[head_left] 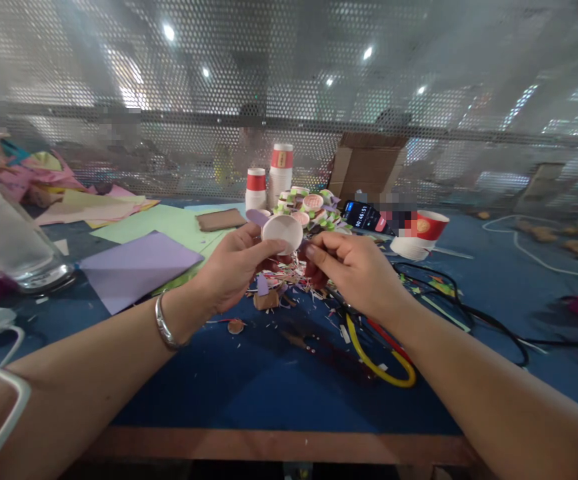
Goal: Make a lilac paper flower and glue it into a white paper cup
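Observation:
My left hand (233, 267) pinches a round white paper piece (283, 230), like a cut-off paper cup bottom, between thumb and fingers. A purple paper piece (257, 217) shows just behind it at the same fingertips. Close to the disc's right edge, my right hand (356, 270) has its thumb and fingers pressed together; whatever is in them is hidden. Beyond both hands rises a heap of small round cup pieces (313, 203) with green and purple paper bits. Paper scraps (293, 272) lie below the hands.
Stacked paper cups (281, 177) stand behind the heap. To the right are a phone (366, 219), a red-and-white cup (431, 227) and black cables (489, 317). Yellow-handled scissors or pliers (376, 370) lie in front. Purple paper (139, 267) and a glass (11, 233) occupy the left.

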Demonstrator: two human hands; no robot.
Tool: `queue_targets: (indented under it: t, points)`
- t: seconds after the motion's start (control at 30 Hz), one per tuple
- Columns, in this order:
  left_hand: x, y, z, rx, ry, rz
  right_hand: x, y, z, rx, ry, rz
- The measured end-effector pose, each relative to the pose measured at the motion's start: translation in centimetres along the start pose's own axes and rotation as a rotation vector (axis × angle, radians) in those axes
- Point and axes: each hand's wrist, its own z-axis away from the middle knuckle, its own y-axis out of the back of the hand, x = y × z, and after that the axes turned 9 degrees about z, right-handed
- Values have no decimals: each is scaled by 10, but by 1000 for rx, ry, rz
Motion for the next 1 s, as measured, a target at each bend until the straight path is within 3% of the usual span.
queue_targets:
  t: [0.13, 0.33, 0.57, 1.0]
  points:
    - [3, 0, -1, 4, -67, 1, -2, -1, 1, -8, 22, -40]
    - [-2, -1, 1, 22, -17, -17, 2, 0, 0, 2, 14, -9]
    - [-5, -4, 2, 26, -128, -50, 1, 0, -1, 0, 34, -20]
    - [5, 2, -2, 74, -15, 88, -1, -1, 1, -4, 8, -77]
